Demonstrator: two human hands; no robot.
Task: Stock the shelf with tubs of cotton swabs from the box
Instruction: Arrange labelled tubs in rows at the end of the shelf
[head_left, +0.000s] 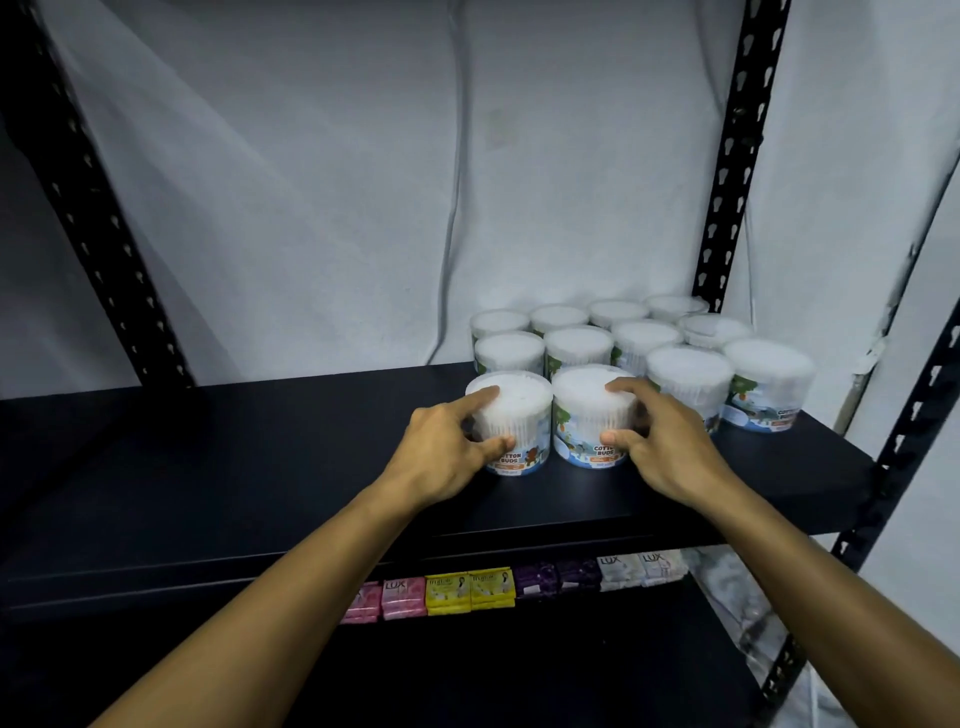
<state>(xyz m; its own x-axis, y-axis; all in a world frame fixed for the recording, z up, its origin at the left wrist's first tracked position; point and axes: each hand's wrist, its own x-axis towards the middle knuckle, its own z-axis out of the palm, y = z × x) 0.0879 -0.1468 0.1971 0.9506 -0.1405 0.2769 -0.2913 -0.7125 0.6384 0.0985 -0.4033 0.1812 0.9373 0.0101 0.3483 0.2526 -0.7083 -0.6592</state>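
Head view: the left hand (441, 449) has its grip closed around the front-left tub (511, 423); the right hand (662, 441) has its grip closed around the adjacent tub (592, 415). Both tubs stand upright on the black shelf (234, 457), touching, in front of the stocked tubs (623, 338). Soap packs (467, 590) line the lower shelf.

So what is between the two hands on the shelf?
In the head view, two front tubs stand side by side between the left hand and right hand.
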